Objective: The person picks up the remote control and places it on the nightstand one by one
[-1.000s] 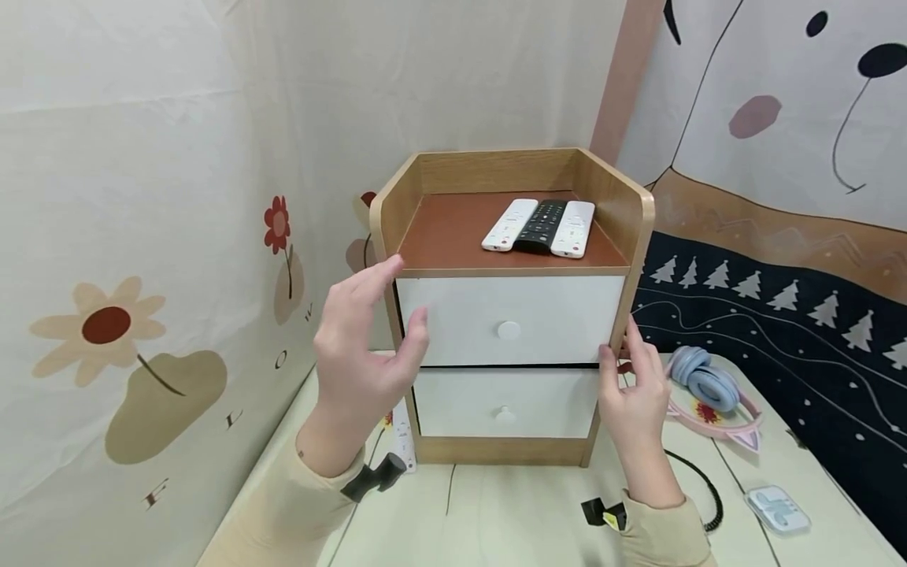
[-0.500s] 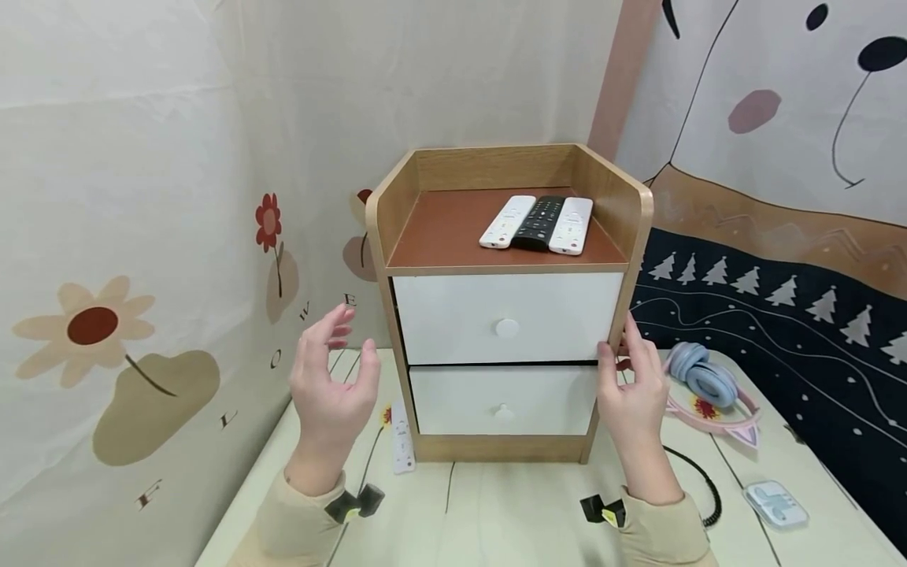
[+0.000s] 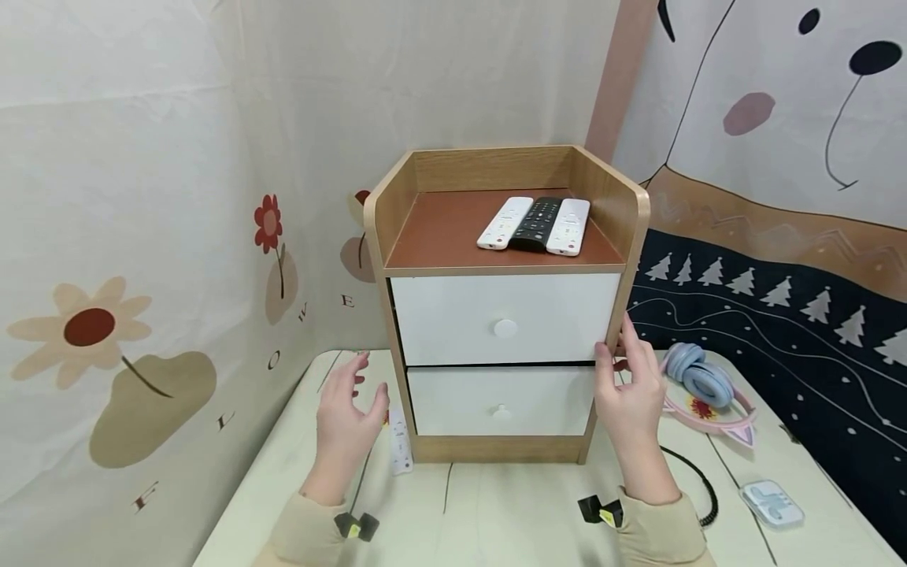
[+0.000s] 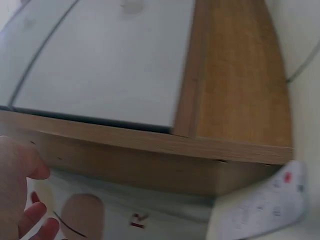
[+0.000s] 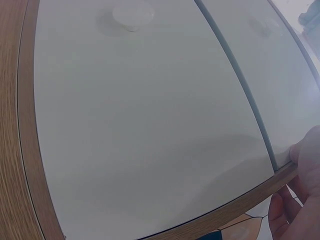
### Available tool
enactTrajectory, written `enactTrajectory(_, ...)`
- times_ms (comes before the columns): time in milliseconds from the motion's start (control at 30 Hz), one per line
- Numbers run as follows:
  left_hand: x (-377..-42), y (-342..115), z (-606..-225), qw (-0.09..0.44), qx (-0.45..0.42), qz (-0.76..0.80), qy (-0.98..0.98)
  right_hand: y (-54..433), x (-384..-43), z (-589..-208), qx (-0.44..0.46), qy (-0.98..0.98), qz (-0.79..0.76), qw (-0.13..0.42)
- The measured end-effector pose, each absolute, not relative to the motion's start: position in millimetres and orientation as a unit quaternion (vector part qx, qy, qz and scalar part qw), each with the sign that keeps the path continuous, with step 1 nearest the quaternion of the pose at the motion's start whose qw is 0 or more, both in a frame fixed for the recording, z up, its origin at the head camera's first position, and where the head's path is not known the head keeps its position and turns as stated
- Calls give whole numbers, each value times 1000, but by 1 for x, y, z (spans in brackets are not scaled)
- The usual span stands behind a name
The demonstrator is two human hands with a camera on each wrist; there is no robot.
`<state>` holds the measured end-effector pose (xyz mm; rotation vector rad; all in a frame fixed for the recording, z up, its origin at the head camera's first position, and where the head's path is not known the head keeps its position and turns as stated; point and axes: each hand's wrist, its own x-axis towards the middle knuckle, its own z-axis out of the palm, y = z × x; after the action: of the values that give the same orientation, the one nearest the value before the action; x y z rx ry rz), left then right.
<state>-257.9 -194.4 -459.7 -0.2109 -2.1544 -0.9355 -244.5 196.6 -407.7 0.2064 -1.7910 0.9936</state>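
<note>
A small wooden cabinet (image 3: 501,449) with two white drawers stands upright on the table. Its upper drawer (image 3: 453,319) and lower drawer (image 3: 453,402) both look closed, each with a round white knob. My right hand (image 3: 631,394) holds the cabinet's right side edge, thumb on the front and fingers along the outer side; some fingers are hidden behind the edge. Beside the cabinet's left side, my left hand (image 3: 347,429) hovers apart from it, fingers loosely bent and holding nothing. In the left wrist view, the left hand (image 4: 17,187) shows near the cabinet's side panel (image 4: 125,172).
Two white remotes (image 3: 505,223) and a black remote (image 3: 537,224) lie on the cabinet's brown top. Another white remote (image 3: 400,445) lies by its left foot. Blue-and-pink headphones (image 3: 708,386), a coiled black cable (image 3: 701,480) and a clear case (image 3: 772,504) are at the right.
My left hand has come away from the cabinet's upper left side and dropped lower, still apart from it. The right hand keeps its place on the right edge.
</note>
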Motion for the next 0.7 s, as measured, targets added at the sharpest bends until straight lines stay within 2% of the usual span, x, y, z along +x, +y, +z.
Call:
enactTrajectory(267,-262,-201,-502,221,-47,-335,-915,197,-244,-408,81,-748,417,510)
enactTrajectory(400,-265,-203,-519,159,-40,-330,-930,196,-243,-407,81,-742,420,516)
enactTrajectory(700,-266,-200,-547,91,-21,-331,-939,198,-243,-408,82,-752,414,506)
